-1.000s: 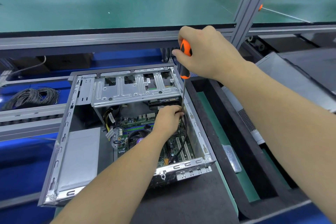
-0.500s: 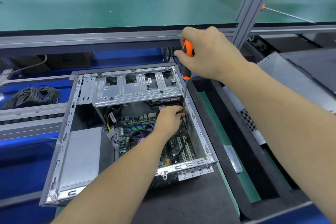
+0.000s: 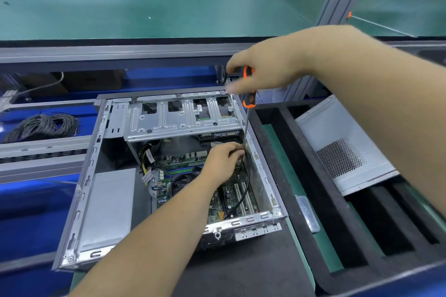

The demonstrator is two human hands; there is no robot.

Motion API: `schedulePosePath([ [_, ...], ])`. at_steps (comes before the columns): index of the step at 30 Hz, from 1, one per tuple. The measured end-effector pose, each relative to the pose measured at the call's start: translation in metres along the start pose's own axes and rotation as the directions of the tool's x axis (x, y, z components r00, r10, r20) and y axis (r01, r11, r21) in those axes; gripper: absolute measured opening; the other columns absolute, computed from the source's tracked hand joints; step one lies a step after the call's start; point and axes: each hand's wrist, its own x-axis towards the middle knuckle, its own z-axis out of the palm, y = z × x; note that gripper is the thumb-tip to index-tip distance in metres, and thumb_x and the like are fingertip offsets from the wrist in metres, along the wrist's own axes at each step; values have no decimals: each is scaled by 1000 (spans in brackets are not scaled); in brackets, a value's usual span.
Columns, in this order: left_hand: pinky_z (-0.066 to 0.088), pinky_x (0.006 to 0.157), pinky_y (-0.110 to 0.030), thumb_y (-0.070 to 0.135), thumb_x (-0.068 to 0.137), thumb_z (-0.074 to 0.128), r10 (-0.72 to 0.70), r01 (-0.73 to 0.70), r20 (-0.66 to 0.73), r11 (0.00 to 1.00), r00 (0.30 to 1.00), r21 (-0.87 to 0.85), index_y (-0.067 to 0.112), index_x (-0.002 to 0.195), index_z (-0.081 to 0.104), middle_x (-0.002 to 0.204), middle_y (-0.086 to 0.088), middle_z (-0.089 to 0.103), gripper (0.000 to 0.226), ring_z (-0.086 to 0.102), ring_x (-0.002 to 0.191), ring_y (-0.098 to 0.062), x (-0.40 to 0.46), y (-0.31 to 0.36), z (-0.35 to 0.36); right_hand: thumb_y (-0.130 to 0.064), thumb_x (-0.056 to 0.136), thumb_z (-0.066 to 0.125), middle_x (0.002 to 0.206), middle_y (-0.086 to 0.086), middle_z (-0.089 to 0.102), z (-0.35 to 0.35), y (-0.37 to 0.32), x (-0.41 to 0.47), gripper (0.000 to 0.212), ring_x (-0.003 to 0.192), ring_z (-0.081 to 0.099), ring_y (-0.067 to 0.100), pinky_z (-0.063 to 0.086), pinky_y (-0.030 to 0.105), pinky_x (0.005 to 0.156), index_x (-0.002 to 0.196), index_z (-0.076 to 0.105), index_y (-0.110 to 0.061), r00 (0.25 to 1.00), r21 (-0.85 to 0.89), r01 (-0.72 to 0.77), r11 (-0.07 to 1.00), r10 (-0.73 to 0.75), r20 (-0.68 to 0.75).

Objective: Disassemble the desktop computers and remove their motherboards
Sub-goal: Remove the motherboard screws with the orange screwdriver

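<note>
case: open computer case (image 3: 79, 202) lies on its side on a dark mat, open face up; everything below is placed relative to it
case edges: thin metal rims all round; far end roofed by the drive cage (image 3: 181, 120), so the free opening is only the near and middle part
room right of case: narrow gap, then a black foam tray (image 3: 301, 176) holding a perforated side panel (image 3: 342, 152)
room left of case: blue bench frame, with a coil of cables (image 3: 43, 125) off the far-left corner
motherboard: green motherboard (image 3: 217, 202) sits deep on the case floor, right half, white slots toward the near wall
left hand: left hand (image 3: 222, 161) reaches down into the case above the motherboard, fingers curled round something at the right wall, next to the screwdriver shaft; probably the black cable (image 3: 243, 190), view too dark to be sure
right hand: right hand (image 3: 270, 67) is above the case's far-right corner, fingers wrapped round the handle, blurred
screwdriver: orange-black screwdriver (image 3: 248, 96) stands near upright, shaft dropping along the inside of the right wall; tip hidden behind the left fingers
grip vs motherboard: handle grip is high outside the case, the motherboard well below it
</note>
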Motion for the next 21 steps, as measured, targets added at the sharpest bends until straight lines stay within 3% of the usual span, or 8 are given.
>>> schedulePosePath([
  [3, 32, 71, 6, 18, 100, 59, 35, -35, 5, 999, 999, 23, 15, 110, 73, 100, 14, 65, 18, 57, 91, -5, 1, 2, 2, -47, 104, 39, 73, 6, 62, 5, -4, 4, 43, 77, 64, 30, 48, 38, 69, 94, 58, -11, 994, -130, 4, 992, -18, -112],
  [5, 34, 72, 4, 15, 101, 57, 68, -69, 30, 997, 997, 23, 14, 106, 72, 103, 12, 66, 17, 56, 88, -3, 1, 4, 1, -32, 99, 53, 86, 1, 61, 3, -5, 1, 16, 84, 63, 30, 52, 42, 76, 106, 58, -20, 995, -83, 69, 994, -75, -63],
  [7, 35, 69, 1, 12, 101, 56, 95, -96, 49, 995, 994, 23, 15, 99, 72, 92, 17, 65, 16, 55, 79, 5, 0, 7, 1, -46, 92, 63, 88, -1, 58, -1, -7, -1, 36, 80, 65, 29, 54, 44, 75, 118, 53, -24, 999, -79, 42, 996, -42, 6],
  [9, 34, 65, -1, 10, 101, 56, 116, -118, 44, 992, 992, 39, 18, 90, 67, 82, 20, 58, 18, 53, 73, 5, 0, 8, 2, -65, 93, 49, 60, -2, 58, -2, -8, -2, 57, 62, 61, 24, 46, 35, 58, 94, 57, -8, 995, -110, -57, 992, 48, -83],
  [11, 34, 68, -5, 11, 101, 56, 116, -118, 45, 991, 992, 60, 19, 88, 64, 87, 11, 59, 17, 52, 78, -4, 1, 9, 5, -49, 101, 47, 62, 3, 60, 1, -4, 2, 46, 64, 55, 25, 39, 33, 56, 81, 55, -8, 987, -177, -34, 984, 5, -163],
  [13, 35, 67, -8, 13, 101, 56, 109, -110, 29, 993, 994, 48, 18, 88, 64, 92, 6, 60, 16, 51, 75, -2, 2, 11, 5, -30, 96, 59, 93, 2, 56, 4, -3, -2, 13, 85, 57, 28, 47, 38, 72, 100, 56, -18, 987, -168, 47, 985, -72, -144],
  [16, 35, 62, -3, 12, 101, 56, 106, -106, 5, 993, 994, 44, 23, 81, 58, 83, 13, 58, 23, 48, 65, 5, 0, 12, 3, -60, 90, 58, 95, 1, 57, 4, -4, -8, 50, 83, 66, 29, 53, 43, 80, 116, 51, -17, 995, -61, -10, 998, 4, -99],
  [21, 34, 55, -9, 11, 101, 56, 94, -94, 2, 995, 996, 22, 25, 75, 56, 73, 17, 55, 29, 49, 58, 10, -2, 15, 4, -45, 90, 65, 100, 1, 55, 4, -1, -6, 41, 76, 60, 23, 50, 38, 72, 122, 50, -24, 993, -63, 50, 997, -56, -105],
])
